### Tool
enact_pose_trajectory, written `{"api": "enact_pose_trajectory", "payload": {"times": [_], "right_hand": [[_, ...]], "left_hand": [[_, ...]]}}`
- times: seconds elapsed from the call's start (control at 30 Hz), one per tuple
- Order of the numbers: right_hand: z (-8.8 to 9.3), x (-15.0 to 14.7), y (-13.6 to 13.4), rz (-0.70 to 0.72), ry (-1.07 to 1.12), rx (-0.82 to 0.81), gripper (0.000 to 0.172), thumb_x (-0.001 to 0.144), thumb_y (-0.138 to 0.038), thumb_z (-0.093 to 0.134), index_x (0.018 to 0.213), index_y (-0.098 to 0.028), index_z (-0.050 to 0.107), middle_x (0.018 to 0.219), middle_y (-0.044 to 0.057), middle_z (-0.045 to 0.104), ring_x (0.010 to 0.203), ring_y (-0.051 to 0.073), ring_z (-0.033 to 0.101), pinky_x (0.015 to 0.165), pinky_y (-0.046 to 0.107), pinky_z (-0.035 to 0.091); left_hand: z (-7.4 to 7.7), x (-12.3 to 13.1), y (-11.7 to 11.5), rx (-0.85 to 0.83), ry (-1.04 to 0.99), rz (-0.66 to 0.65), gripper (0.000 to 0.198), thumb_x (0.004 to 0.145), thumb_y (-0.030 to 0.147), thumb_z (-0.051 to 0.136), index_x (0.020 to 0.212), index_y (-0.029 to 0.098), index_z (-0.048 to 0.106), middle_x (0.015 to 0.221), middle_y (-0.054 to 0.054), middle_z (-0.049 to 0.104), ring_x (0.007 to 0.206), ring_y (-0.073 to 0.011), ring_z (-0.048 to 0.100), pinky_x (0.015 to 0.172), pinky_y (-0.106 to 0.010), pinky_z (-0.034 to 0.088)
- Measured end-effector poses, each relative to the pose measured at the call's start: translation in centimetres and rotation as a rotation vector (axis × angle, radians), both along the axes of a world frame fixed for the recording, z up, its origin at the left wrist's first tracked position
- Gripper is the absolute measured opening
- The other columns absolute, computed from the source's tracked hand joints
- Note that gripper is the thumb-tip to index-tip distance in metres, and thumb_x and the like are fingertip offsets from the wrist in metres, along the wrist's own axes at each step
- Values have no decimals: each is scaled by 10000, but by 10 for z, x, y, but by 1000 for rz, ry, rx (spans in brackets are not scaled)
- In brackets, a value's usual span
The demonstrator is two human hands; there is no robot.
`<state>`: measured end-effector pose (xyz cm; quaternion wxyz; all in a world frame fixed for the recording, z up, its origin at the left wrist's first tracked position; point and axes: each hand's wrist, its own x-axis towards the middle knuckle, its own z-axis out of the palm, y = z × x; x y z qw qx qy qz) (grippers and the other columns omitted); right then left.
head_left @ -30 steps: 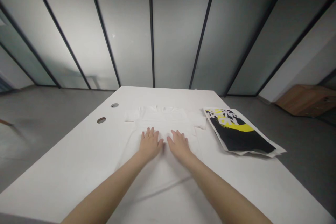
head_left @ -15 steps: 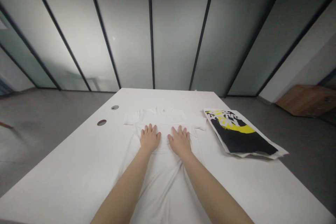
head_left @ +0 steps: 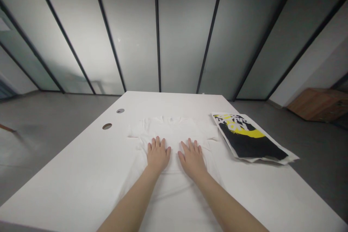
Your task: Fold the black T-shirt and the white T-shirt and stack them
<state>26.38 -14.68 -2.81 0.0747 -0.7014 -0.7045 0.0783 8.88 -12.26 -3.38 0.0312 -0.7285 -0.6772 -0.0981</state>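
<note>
From my end, left first: two round holes (head_left: pixel 107 126) sit in the white table (head_left: pixel 76 174), well apart from the cloth, so I see little risk there. Next, the left sleeve (head_left: pixel 135 130) of a white T-shirt (head_left: pixel 174 168) lies out flat-ish, small wrinkles near the underarm; dragging the body sideways could fold that under. Left hand (head_left: pixel 158 156) is palm down on the chest area, fingers a bit spread, nothing pinched. Shirt itself lies mid-table, collar away from me, under both forearms. Uneven pressure from my two palms could skew it or bunch the fabric between them; a faint crease runs across below the hands. White on white, so I could easily misjudge an edge. Right hand (head_left: pixel 193 160) is the same: flat, fingers fanned, gripping nothing. Right sleeve (head_left: pixel 211 133) ends just beside a black-and-yellow printed packet (head_left: pixel 252 145); can't tell whether they touch. A wide sweep right could catch the packet, and its near corner pokes past the table edge, so a knock might send it off.
</note>
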Motion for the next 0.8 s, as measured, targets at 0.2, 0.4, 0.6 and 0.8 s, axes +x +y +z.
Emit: {"api": "enact_pose_trajectory", "payload": {"times": [0.2, 0.4, 0.6, 0.8], "right_hand": [[-4, -2, -15, 9, -39, -81, 671, 1062, -545, 406, 1674, -276, 346, 1771, 137, 179, 1615, 431, 146, 1265, 596, 82], [12, -19, 12, -15, 30, -98, 694, 1057, -609, 377, 1652, -253, 392, 1756, 169, 223, 1597, 452, 190, 1247, 619, 111], [23, -8, 72, -126, 34, -1, 627, 1076, -516, 368, 1641, -246, 410, 1749, 148, 260, 1594, 397, 226, 1253, 556, 127], [7, 30, 82, -233, -49, 22, 603, 1073, -475, 371, 1618, -228, 445, 1715, 165, 334, 1578, 372, 272, 1240, 524, 165]], "left_hand": [[-12, 3, -23, -20, 32, 12, 687, 1038, 565, 422, 1625, 208, 448, 1696, -210, 351, 1561, -470, 300, 1214, -702, 252], [2, 10, 4, -124, 34, 2, 712, 1016, 585, 415, 1622, 213, 450, 1697, -221, 343, 1549, -524, 282, 1178, -758, 243], [15, -15, 75, -159, 2, 20, 654, 1054, 519, 322, 1629, 225, 422, 1708, -159, 354, 1561, -444, 306, 1210, -670, 274], [13, -73, 96, -19, 28, 103, 559, 1075, 421, 341, 1529, 159, 534, 1631, -163, 477, 1509, -338, 416, 1214, -498, 352]]}}
